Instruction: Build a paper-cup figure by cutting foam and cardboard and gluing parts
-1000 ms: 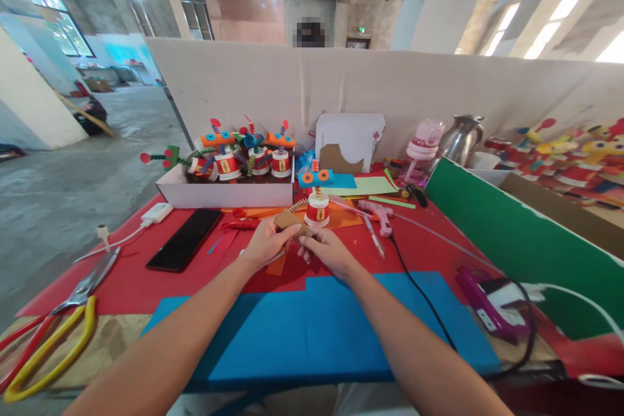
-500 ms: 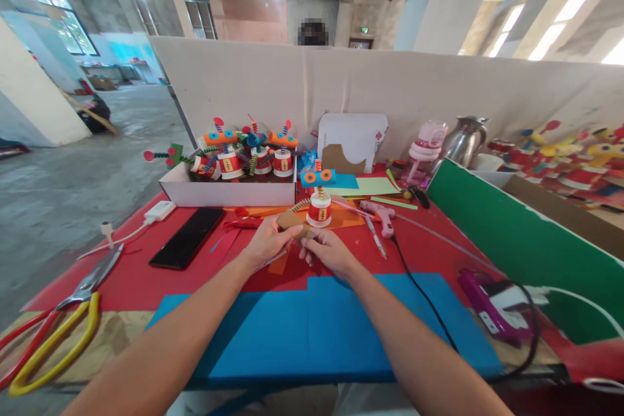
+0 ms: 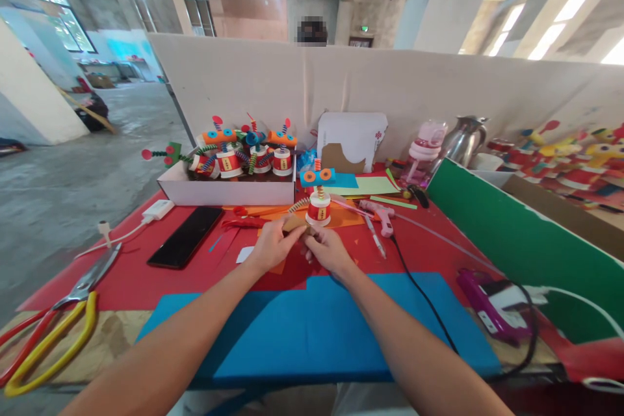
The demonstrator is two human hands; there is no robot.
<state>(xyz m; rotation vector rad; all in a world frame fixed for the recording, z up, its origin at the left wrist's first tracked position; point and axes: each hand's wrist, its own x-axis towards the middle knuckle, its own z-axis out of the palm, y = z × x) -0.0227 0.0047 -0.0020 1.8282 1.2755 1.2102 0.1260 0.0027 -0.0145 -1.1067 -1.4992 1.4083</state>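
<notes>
Both hands meet over the red sheet near the middle of the table. My left hand (image 3: 272, 246) is closed on a small piece of brown cardboard (image 3: 294, 226), which looks bent. My right hand (image 3: 325, 250) pinches the same piece at its right end; its fingertips are partly hidden. Just behind them stands a paper-cup figure (image 3: 319, 209) with a blue tube head, orange eyes and a spring arm. Red-handled scissors (image 3: 244, 221) lie left of the hands. To the right are a pink glue gun (image 3: 383, 216) and a white pen (image 3: 375, 237).
A white box (image 3: 227, 193) holds several cup figures at the back left. A phone (image 3: 185, 237) and large shears (image 3: 80, 299) lie on the left. On the right are a green box (image 3: 517, 253) and a purple power strip (image 3: 492, 312) with cords. Blue sheets (image 3: 302, 331) cover the front.
My left hand has shifted right, closer to my right hand, and the cardboard now looks more bent. A small white piece shows on the table beside my left wrist.
</notes>
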